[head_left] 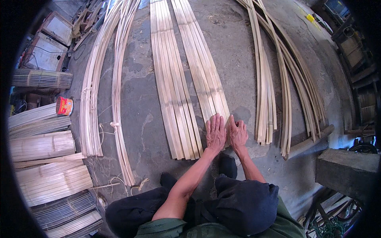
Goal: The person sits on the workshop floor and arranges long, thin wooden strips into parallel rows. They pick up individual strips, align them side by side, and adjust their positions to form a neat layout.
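Hands pressing strip ends flat on the floor.
Left hand (215,133) and right hand (237,134), palms down and gripping nothing, are aligning the bamboo strips (206,75) against the concrete floor (139,119).

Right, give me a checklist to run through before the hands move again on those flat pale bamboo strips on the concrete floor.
1. Both hands on the work: left hand and right hand lie flat, side by side, on the near ends of the right-hand set of flat pale bamboo strips. Ok.
2. Hands free of anything gripped: palms down, fingers extended. Ok.
3. Strips lying side by side, not crossed: ok as far as seen.
4. Near ends level: hidden under the hands. Cannot tell.
5. Neighbouring set of flat strips apart from this one: a narrow gap shows. Ok.
6. Grey concrete floor around the strips free of debris: loose fibres lie about. Not ok.
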Available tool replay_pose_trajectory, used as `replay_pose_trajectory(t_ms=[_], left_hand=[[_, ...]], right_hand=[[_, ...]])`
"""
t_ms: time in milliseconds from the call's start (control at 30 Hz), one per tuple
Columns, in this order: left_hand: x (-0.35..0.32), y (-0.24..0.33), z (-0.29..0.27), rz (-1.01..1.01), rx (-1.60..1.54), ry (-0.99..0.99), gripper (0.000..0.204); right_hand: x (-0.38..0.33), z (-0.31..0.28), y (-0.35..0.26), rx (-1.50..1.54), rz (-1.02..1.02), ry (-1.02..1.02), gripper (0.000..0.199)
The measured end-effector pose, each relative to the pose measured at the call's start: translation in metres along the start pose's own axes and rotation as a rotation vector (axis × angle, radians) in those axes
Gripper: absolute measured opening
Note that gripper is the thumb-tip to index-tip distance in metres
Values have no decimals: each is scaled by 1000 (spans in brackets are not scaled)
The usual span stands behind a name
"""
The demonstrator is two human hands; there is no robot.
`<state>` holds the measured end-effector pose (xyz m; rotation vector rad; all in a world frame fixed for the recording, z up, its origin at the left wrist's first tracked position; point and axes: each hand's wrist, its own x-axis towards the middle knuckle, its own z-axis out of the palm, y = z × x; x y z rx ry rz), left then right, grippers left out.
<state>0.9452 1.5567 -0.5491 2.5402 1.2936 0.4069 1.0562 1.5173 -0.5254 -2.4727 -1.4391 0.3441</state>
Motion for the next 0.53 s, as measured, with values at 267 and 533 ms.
replay_pose_trajectory(t_ms=[267, 533], left_hand=[[-2, -2, 2, -69, -27, -7, 65], [5, -10, 18, -45, 31, 17, 70]], right_hand=[[-1, 14, 6, 49, -76, 138, 41], [11, 18, 8, 173, 79, -32, 57]])
